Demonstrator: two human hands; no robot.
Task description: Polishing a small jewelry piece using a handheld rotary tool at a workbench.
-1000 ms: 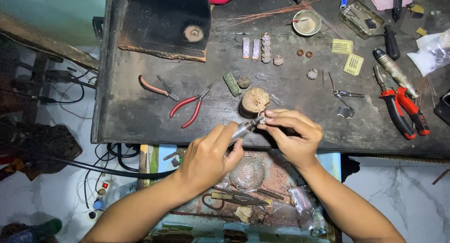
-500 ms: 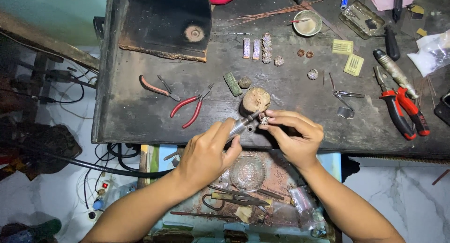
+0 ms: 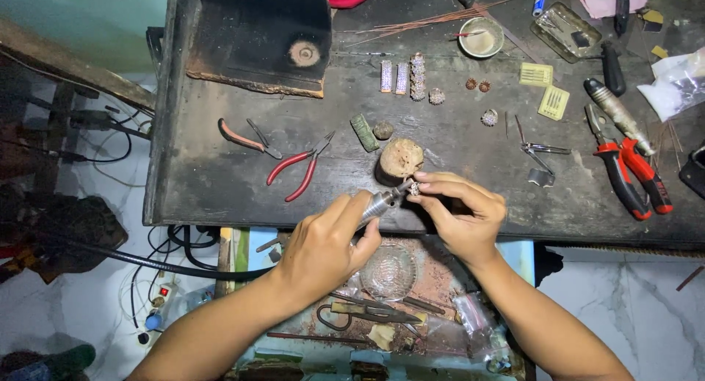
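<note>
Left grip: the left hand (image 3: 323,245) is wrapping closed around a slim metal handpiece (image 3: 382,201), fingers curled over its rear half, thumb lying along the barrel.
Handpiece axis: its long axis is running diagonally, from lower left inside the fist to upper right; the working tip is pointing up and right, toward the other hand (the very tip is too small to make out).
Right grip: the right hand (image 3: 464,212) is pinching a small sparkling piece (image 3: 415,188) between thumb and fingertips, closed tight on it; the other fingers are folding under.
Contact: the handpiece tip is meeting the small piece, just at the front edge of the workbench (image 3: 220,197).
Position: both hands are hovering over the bench's near edge, directly in front of a round wooden block (image 3: 399,160), which is standing just beside the pinched piece.
Nearby left: red-handled pliers (image 3: 301,168) are lying open on the bench, well apart from the left hand.
Nearby right: red-and-black pliers (image 3: 631,171) are resting toward the far right.
Below bench: an open drawer (image 3: 433,278) is holding a glass dish (image 3: 389,271) and scissors (image 3: 367,311).
</note>
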